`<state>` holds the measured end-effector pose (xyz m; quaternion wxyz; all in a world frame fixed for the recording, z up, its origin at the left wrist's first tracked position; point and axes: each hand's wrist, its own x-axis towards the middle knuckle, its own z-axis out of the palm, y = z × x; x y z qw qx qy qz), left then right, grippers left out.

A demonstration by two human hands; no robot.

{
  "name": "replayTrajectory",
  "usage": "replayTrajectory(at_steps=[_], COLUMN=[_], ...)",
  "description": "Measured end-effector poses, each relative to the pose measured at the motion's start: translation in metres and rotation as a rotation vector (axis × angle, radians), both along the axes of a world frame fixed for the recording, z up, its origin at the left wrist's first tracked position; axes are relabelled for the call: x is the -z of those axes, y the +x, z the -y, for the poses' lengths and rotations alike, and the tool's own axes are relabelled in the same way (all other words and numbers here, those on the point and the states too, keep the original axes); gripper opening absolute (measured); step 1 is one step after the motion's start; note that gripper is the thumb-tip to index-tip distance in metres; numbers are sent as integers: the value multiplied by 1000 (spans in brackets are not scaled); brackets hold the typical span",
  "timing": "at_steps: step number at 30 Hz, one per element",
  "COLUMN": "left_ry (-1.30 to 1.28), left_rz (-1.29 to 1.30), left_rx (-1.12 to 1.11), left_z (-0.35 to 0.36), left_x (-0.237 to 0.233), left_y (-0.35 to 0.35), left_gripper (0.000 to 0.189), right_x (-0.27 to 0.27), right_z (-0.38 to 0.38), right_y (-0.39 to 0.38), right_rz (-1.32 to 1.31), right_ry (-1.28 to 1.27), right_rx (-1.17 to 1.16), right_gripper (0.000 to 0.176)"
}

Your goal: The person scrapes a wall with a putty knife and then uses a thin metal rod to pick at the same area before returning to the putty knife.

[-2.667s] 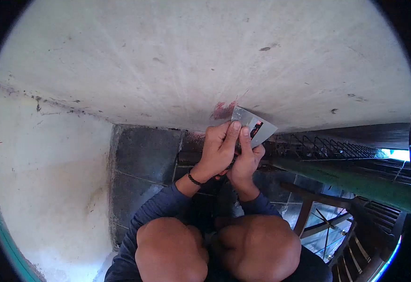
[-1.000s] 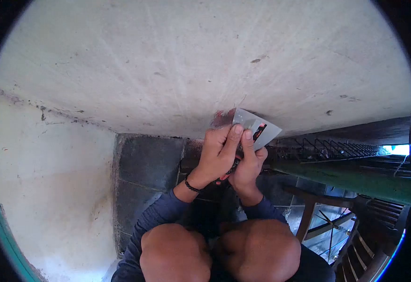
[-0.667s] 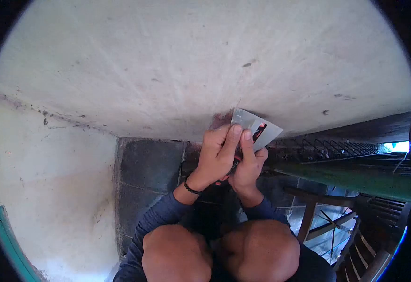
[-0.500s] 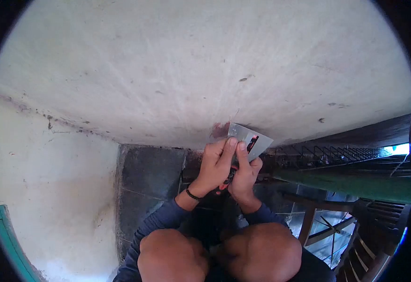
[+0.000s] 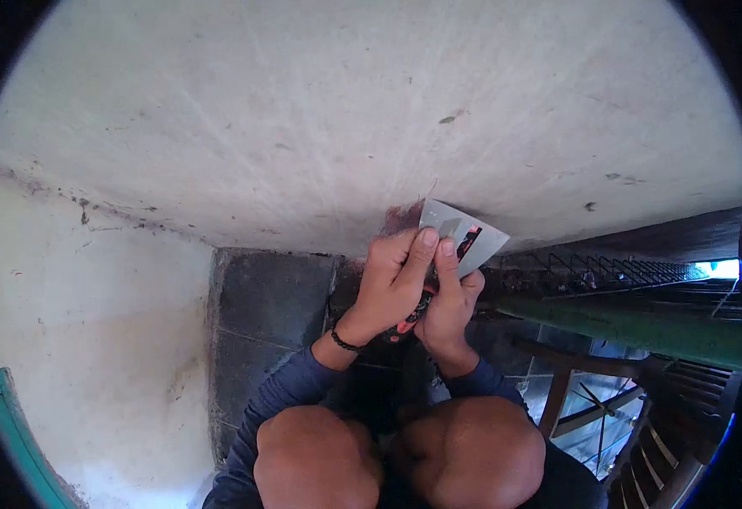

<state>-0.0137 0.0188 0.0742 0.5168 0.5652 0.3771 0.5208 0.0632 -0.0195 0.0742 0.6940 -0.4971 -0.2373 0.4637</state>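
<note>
Both my hands grip a scraper (image 5: 483, 246) with a wide grey metal blade, a dark and red label and a red-and-black handle. My left hand (image 5: 390, 284), with a dark braided band at the wrist, is closed on it from the left, its thumb on the blade. From the right my right hand (image 5: 449, 310) is closed on it too, thumb beside the other thumb. The blade's upper corner lies at or close to the wall (image 5: 303, 127), beside a reddish-brown patch (image 5: 400, 219). Whether it touches the wall I cannot tell.
Dark floor tiles (image 5: 261, 297) lie below the wall. A second pale wall (image 5: 91, 339) stands at the left, with a green frame (image 5: 16, 433) at its edge. At the right are a green beam (image 5: 625, 331), a wire rack (image 5: 608, 276) and a wooden chair (image 5: 668, 424).
Both hands and the scraper have shifted slightly right and up in the view. The wall marks have also shifted a little as the view moved. The grip looks the same.
</note>
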Motion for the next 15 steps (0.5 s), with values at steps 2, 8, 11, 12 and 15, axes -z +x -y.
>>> replayTrajectory(at_steps=[2,8,11,12,15], left_ry=[11,-54,-65,-95,-145], left_rz=[-7,42,-3,4,19], left_rx=[-9,37,-31,-38,-46], left_z=[1,4,10,10,11], left_x=[-8,16,26,26,20], left_y=[-1,-3,-1,-1,-1], left_gripper=[34,33,35,35,37], right_x=[-1,26,42,42,40], right_z=[-2,6,13,13,14], right_y=[2,7,9,5,9], right_rz=[42,112,132,129,199], right_ry=[41,134,200,239,196], right_rx=[-17,-59,-69,-47,-113], right_gripper=[19,18,17,16,16])
